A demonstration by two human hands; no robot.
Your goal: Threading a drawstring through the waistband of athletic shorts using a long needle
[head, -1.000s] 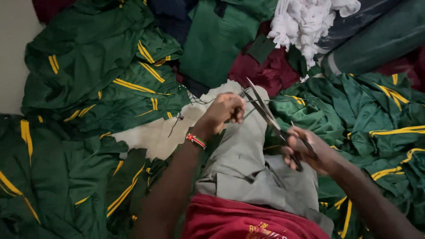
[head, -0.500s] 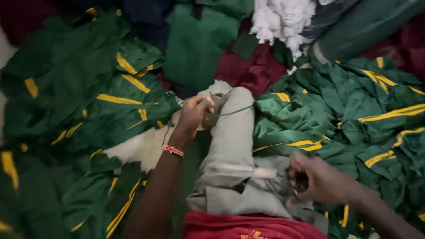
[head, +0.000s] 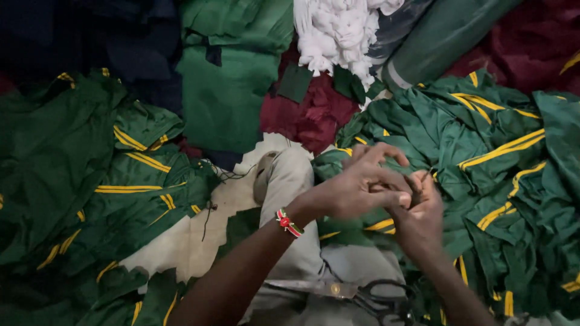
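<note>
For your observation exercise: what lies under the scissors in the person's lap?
The scissors rest on grey trousers. Their blade tips run under the left forearm, and the floor beneath is covered.

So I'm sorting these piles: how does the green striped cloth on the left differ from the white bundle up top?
The green striped cloth is dark green with yellow stripes; the white bundle is plain white. The cloth lies in broad, smooth folds; the bundle is a small knotted, shredded clump. Neither is touched by a hand.
</note>
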